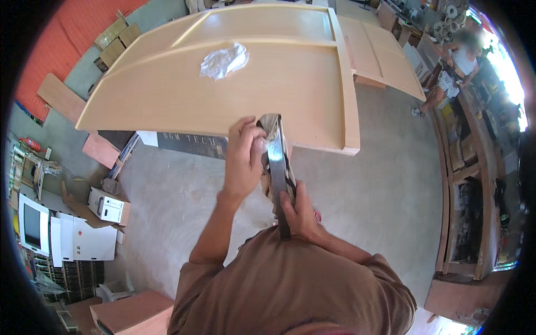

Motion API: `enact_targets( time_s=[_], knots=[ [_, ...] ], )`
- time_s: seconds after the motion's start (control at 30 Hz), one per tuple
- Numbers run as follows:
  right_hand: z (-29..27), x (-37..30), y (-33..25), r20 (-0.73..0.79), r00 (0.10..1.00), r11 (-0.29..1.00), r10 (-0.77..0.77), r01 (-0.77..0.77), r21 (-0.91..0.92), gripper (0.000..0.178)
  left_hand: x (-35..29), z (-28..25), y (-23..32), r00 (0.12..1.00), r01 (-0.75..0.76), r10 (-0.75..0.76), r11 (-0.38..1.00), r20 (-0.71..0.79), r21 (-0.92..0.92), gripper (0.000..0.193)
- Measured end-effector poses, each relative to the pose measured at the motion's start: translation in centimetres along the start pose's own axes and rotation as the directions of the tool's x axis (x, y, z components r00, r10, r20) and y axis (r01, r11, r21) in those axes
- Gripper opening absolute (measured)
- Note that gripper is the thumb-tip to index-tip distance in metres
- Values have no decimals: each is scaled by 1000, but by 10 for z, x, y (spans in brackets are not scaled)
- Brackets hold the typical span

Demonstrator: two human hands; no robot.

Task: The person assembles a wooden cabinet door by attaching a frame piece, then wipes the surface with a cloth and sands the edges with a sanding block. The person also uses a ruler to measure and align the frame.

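In front of my chest stands a long, flat, dark metal strip (276, 162) with a shiny face, pointing away from me. Something crumpled and beige, like cloth (270, 123), covers its far end and shows along its side. My left hand (243, 156) is closed at that far end, its fingers pinching the beige material. Lower down, my right hand (301, 215) wraps round the strip near my shirt. Just beyond my hands lies a large pale, framed panel (195, 106), with a crumpled white sheet (224, 60) on top.
A second pale panel (385, 61) adjoins at the far right. Another person (460, 61) stands there, beside wooden shelving (474, 184). On the left are a white box-shaped device (106, 206), white boards (92, 240) and a reddish-brown box (134, 310). Grey concrete floor (385, 195) lies between.
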State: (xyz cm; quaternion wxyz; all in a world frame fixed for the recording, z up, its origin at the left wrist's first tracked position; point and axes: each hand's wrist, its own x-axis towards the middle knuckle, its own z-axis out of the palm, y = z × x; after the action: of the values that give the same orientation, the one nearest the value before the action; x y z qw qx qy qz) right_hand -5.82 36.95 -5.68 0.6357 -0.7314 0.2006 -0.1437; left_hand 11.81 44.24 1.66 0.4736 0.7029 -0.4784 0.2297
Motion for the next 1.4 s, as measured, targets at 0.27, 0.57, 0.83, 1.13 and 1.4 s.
enact_targets(
  time_s=[0.27,0.57,0.83,1.13,1.4],
  knots=[
    [-1,5,2,27,999,998,-23,21,67,27,-8,20,20,896,439,-428,806,120,-397,23],
    [-7,4,-2,76,996,999,-36,35,9,26,-11,52,10,756,553,-653,592,54,-586,40],
    [-19,-1,13,59,997,998,-53,55,-44,25,-24,69,31,583,704,-589,23,559,-710,33],
    [-40,-17,41,54,987,988,-154,154,2,28,-32,86,62,945,326,-316,890,84,-320,60],
    [-86,-12,65,367,918,987,-149,161,-3,49,-38,100,101,811,552,-541,834,222,14,70]
  ],
)
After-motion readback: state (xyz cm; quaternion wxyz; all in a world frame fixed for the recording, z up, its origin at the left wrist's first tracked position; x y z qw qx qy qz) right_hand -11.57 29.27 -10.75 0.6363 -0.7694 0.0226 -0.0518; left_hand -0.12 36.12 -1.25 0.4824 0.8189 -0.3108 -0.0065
